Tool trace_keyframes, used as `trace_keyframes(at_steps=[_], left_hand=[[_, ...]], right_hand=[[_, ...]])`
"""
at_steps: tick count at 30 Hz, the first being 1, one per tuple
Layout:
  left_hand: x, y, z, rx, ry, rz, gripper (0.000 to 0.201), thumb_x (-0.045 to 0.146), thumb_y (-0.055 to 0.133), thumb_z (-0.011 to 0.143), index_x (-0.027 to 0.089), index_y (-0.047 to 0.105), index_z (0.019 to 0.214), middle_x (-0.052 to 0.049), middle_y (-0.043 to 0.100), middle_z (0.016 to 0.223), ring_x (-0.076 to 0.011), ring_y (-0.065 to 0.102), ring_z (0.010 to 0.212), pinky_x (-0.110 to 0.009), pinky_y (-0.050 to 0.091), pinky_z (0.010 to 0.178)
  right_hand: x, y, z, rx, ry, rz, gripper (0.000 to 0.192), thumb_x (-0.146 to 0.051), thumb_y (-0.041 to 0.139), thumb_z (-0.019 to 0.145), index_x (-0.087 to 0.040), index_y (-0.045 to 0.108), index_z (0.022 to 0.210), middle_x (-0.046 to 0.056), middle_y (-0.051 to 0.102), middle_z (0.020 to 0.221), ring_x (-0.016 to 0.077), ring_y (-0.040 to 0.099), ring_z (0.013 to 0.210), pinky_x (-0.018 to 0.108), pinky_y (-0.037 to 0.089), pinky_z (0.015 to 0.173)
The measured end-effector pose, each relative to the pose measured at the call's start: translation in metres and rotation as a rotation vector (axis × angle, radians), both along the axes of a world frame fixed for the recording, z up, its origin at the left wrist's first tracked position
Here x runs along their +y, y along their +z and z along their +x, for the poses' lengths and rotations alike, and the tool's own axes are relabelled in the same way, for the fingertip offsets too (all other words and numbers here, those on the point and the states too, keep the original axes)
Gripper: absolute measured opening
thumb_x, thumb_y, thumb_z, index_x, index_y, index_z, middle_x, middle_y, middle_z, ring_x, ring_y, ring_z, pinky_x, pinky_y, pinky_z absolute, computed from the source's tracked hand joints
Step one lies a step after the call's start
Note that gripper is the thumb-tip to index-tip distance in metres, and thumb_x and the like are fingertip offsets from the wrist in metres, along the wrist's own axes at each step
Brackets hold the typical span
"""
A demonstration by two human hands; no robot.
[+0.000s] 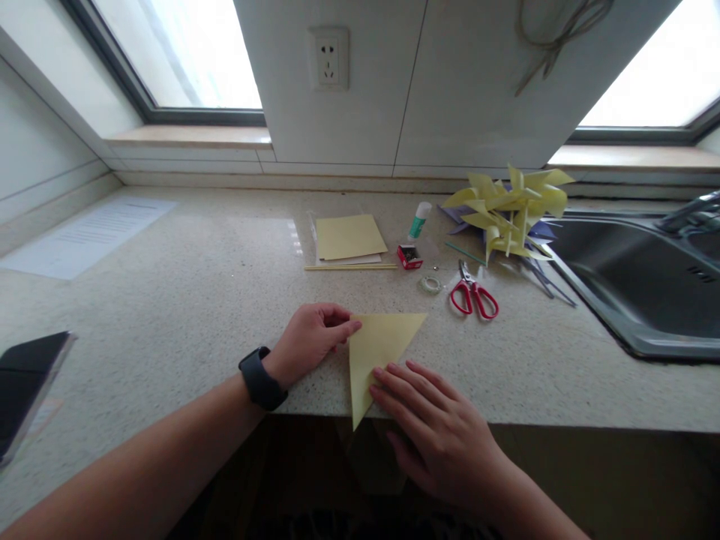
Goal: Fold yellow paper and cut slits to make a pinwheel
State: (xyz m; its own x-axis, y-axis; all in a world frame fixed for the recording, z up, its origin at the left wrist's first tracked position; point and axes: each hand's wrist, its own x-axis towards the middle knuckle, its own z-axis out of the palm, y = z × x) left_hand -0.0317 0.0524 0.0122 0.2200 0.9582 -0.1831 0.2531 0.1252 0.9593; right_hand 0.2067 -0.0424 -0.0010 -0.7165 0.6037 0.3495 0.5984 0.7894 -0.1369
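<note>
A yellow paper folded into a triangle (378, 346) lies at the front edge of the speckled countertop (196, 300), one tip hanging over the edge. My left hand (312, 337), with a black watch on the wrist, pinches the triangle's upper left corner. The fingers of my right hand (433, 427) lie flat and spread, pressing on the paper's lower right edge.
Behind lie a stack of yellow sheets (349, 237), a thin stick (349, 267), a glue bottle (419, 220), a small red box (409, 256), a tape roll (431, 284), red scissors (473, 296) and yellow paper pinwheels (509, 210). A sink (646, 285) is at right, a dark device (28, 386) at left.
</note>
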Motion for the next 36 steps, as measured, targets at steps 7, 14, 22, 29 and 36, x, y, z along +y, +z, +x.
trace_keyframes(at_steps=[7,14,22,29,36], left_hand=[[-0.0001,0.0016,-0.0001,0.013,-0.002,0.007,0.025,0.04,0.075,0.082,0.016,0.077,0.091,-0.004,0.076,0.082,-0.0115,0.059,0.061,-0.021,0.046,0.05],[0.0002,0.0014,0.0004,0.018,0.001,0.003,0.027,0.041,0.075,0.083,0.017,0.077,0.092,-0.004,0.075,0.082,-0.0119,0.058,0.059,-0.022,0.046,0.049],[-0.0006,0.0014,-0.0008,0.023,-0.007,0.015,0.026,0.042,0.074,0.083,0.017,0.077,0.09,-0.004,0.075,0.08,-0.0117,0.058,0.059,-0.022,0.047,0.051],[-0.0007,0.0011,-0.0004,0.026,-0.006,0.016,0.027,0.043,0.074,0.083,0.017,0.076,0.091,-0.005,0.076,0.083,-0.0127,0.06,0.06,-0.023,0.046,0.05],[-0.0005,0.0008,-0.0004,0.025,-0.007,0.016,0.026,0.042,0.074,0.083,0.017,0.077,0.092,-0.005,0.077,0.085,-0.013,0.061,0.062,-0.023,0.046,0.051]], right_hand=[[0.0001,0.0001,-0.0004,0.008,-0.003,0.008,0.051,-0.02,0.057,0.089,-0.016,0.058,0.14,0.006,0.056,0.149,0.0254,0.051,0.138,0.047,0.043,0.115],[-0.0003,-0.0007,0.0,0.002,0.001,0.011,0.051,-0.019,0.056,0.089,-0.016,0.057,0.141,0.005,0.054,0.15,0.0251,0.049,0.139,0.047,0.042,0.117],[0.0006,-0.0002,-0.0012,0.012,-0.006,0.016,0.051,-0.018,0.056,0.089,-0.016,0.057,0.14,0.005,0.055,0.149,0.0251,0.05,0.138,0.047,0.042,0.117],[0.0007,-0.0001,-0.0009,0.013,-0.002,0.021,0.051,-0.019,0.057,0.09,-0.016,0.058,0.14,0.006,0.056,0.149,0.0256,0.051,0.138,0.047,0.043,0.116],[0.0003,-0.0008,-0.0012,0.013,0.001,0.021,0.049,-0.019,0.057,0.089,-0.016,0.059,0.139,0.006,0.057,0.148,0.0254,0.051,0.137,0.047,0.044,0.115]])
